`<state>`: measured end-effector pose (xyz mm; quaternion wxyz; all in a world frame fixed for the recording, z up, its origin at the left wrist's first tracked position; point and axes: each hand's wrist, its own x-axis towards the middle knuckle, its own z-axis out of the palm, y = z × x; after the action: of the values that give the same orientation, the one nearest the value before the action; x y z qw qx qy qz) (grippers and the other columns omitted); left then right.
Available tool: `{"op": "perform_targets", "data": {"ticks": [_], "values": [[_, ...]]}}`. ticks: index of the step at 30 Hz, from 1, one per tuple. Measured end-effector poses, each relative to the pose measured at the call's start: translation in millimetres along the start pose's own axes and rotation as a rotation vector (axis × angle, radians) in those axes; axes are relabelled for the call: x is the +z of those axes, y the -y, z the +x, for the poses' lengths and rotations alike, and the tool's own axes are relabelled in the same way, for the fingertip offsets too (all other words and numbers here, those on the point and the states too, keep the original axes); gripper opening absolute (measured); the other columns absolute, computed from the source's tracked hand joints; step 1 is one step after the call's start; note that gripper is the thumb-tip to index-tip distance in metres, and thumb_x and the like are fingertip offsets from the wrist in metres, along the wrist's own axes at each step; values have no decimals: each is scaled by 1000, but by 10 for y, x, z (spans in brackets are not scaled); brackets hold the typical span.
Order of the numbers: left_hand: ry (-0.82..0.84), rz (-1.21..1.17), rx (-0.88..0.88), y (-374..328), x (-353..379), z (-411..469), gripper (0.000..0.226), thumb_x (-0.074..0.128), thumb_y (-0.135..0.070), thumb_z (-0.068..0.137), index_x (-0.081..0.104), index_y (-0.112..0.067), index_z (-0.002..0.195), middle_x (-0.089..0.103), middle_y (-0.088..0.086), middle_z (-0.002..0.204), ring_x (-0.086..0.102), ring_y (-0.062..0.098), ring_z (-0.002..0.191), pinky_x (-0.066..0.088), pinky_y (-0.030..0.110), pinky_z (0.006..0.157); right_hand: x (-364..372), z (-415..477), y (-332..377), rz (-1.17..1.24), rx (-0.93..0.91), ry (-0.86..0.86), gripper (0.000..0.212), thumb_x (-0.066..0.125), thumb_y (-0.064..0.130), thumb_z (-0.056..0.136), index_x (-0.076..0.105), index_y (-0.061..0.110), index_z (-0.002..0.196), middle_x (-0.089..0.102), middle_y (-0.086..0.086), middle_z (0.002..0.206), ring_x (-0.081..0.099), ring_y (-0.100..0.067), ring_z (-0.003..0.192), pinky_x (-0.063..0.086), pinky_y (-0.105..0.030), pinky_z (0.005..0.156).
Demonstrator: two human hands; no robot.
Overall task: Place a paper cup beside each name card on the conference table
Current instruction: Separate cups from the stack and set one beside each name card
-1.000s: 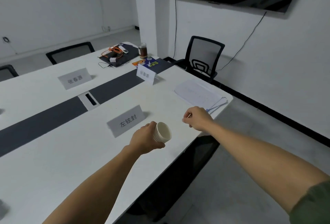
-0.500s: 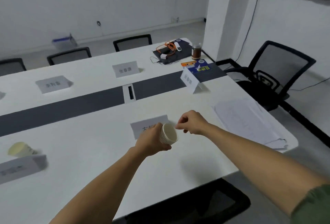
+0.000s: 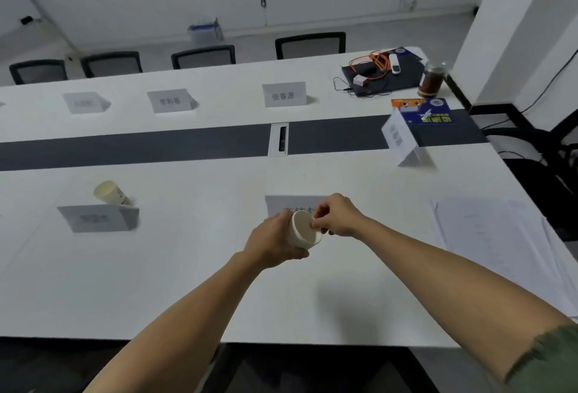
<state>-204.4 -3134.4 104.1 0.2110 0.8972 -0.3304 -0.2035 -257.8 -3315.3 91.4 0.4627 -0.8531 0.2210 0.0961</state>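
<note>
While the left hand (image 3: 275, 244) is wrapped around a stack of paper cups (image 3: 305, 230) held on its side over the table (image 3: 187, 283), the right hand (image 3: 336, 216) is pinching the rim of the innermost cup with its fingertips. Both hover right in front of a name card (image 3: 291, 205) near the table's near edge. Further toward the left end, another paper cup (image 3: 109, 193) already stands just behind a second name card (image 3: 98, 218). Some papers (image 3: 500, 242) lie by the right end.
</note>
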Motion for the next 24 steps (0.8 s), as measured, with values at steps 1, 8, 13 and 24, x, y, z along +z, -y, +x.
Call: {"op": "perform_targets", "data": {"ticks": [1, 8, 13, 24], "values": [[3, -1, 0, 23, 7, 52, 77, 87, -38, 63, 47, -28, 129, 62, -9, 120, 59, 17, 103, 53, 38, 83, -4, 54, -16, 4, 4, 1, 4, 73, 3, 80, 73, 2, 84, 74, -14, 86, 65, -18, 67, 55, -27, 60], [18, -23, -8, 98, -56, 463, 72, 85, -40, 62, 49, -30, 124, 65, -11, 113, 61, 18, 96, 56, 40, 80, -281, 413, 66, -16, 32, -17, 5, 70, 4, 83, 74, 2, 85, 73, -18, 90, 64, -20, 67, 56, -29, 61], [41, -17, -42, 443, -125, 843, 68, 83, -44, 64, 50, -26, 120, 64, -7, 113, 60, 20, 98, 53, 40, 79, -656, 956, 271, 55, 97, -182, 7, 66, 6, 85, 72, 5, 87, 68, -8, 85, 63, -18, 66, 49, -24, 52], [176, -119, -130, 1274, 324, 1199, 77, 81, -45, 64, 45, -28, 130, 61, -6, 124, 58, 21, 107, 51, 37, 86, -132, 2037, -205, 69, 417, -351, 8, 67, 5, 87, 69, 8, 94, 68, -8, 72, 74, -26, 69, 62, -42, 80]]}}
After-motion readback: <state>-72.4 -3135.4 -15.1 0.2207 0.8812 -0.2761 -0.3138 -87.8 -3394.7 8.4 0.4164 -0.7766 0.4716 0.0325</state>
